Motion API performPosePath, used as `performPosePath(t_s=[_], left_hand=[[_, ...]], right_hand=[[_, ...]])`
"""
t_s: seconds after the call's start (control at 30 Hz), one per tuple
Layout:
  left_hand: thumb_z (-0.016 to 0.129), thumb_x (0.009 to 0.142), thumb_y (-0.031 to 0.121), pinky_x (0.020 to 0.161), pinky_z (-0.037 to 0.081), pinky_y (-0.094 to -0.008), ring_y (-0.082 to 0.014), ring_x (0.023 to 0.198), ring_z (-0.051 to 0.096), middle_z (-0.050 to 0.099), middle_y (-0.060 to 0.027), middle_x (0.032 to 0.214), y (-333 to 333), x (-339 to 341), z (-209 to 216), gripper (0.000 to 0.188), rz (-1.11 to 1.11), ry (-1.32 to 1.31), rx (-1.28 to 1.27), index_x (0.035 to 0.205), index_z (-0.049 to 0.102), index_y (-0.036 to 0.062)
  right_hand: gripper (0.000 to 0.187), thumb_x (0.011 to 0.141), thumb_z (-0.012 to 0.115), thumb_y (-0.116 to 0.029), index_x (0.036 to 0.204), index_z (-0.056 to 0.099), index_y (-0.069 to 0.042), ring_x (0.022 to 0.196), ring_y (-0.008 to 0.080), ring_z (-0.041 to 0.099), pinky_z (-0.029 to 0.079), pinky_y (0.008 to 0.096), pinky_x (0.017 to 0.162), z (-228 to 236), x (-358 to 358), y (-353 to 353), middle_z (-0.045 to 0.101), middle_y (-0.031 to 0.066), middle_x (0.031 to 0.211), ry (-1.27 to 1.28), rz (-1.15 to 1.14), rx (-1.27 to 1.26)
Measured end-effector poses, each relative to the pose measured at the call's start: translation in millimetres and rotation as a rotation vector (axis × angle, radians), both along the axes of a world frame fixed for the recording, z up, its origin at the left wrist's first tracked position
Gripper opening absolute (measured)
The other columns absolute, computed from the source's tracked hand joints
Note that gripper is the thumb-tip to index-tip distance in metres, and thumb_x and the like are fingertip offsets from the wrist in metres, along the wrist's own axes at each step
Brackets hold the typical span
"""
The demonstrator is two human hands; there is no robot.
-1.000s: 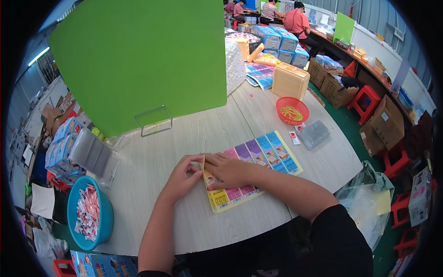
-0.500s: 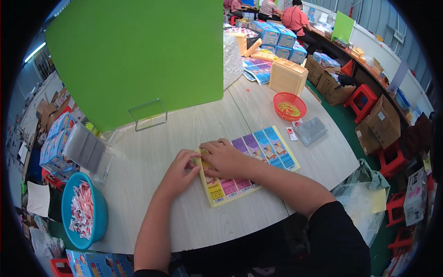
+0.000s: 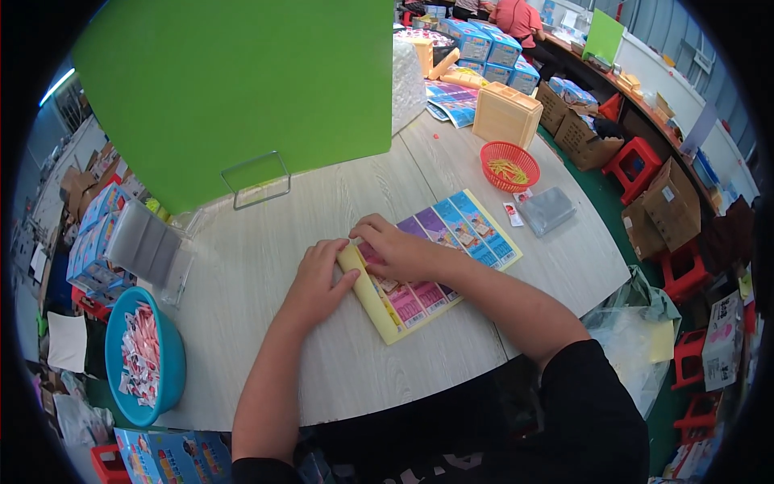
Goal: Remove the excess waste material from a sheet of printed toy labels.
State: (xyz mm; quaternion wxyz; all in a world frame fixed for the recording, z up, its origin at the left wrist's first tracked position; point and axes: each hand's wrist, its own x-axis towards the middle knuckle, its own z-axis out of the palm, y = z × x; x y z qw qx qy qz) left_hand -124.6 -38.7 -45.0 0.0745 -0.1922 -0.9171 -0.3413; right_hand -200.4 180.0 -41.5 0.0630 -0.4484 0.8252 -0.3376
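Note:
A printed sheet (image 3: 472,234) with a yellow border and coloured panels in pink, purple and blue lies on the table in front of me. Its left edge is folded over into a pale yellow flap (image 3: 375,302). My left hand (image 3: 320,282) is closed on that folded edge, thumb on top and fingertips near the upper corner. Across the sheet's left part rests my right hand (image 3: 395,248), its fingers bent around the upper end of the fold. The right palm and forearm hide part of the printing.
A blue basin (image 3: 173,363) of small wrapped packets sits at the left. To the right are a red basket (image 3: 509,165) with yellow sticks, clear plastic sleeves (image 3: 548,212) and a cream plastic box (image 3: 504,117). A green board (image 3: 242,89) stands at the back beside a wire stand (image 3: 256,180).
The sheet's left edge has been folded over to the right, covering part of the yellow panel. My left hand has shifted onto the fold, and the view has tilted slightly.

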Motion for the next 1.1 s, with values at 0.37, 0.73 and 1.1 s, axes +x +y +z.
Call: performPosePath(t_s=[0.37,0.73,1.1], left_hand=[[0.067,0.093,0.028,0.101,0.043,-0.0452,-0.0366,0.114,0.054,0.058,-0.0169,0.123,10.8,3.9,-8.2,0.043,0.055,0.151,-0.287,0.125,0.06,0.0004],[0.059,0.1,0.037,0.116,0.03,-0.047,-0.0352,0.143,0.04,0.047,-0.0198,0.15,12.0,2.9,-19.4,0.054,0.094,0.109,-0.32,0.14,0.052,0.0019],[0.049,0.105,0.04,0.123,0.024,-0.0479,-0.0341,0.153,0.029,0.036,-0.0229,0.161,11.6,9.8,-25.5,0.063,0.06,0.068,-0.44,0.15,0.041,-0.0023]], right_hand=[[0.052,0.073,0.069,0.011,0.122,0.058,-0.001,0.123,0.0388,0.053,0.046,0.0394,0.107,-24.0,-11.0,-7.6,0.052,0.0188,0.13,0.033,0.033,-0.127],[0.025,0.099,0.049,0.004,0.122,0.059,0.0,0.117,0.0309,0.059,0.048,0.0364,0.103,-19.3,-12.6,-5.6,0.053,0.0163,0.127,-0.104,0.0,-0.152],[0.025,0.101,0.052,-0.002,0.125,0.059,-0.001,0.12,0.0314,0.058,0.048,0.0371,0.104,-28.4,-13.9,-6.5,0.054,0.0156,0.128,0.044,0.01,-0.108]])
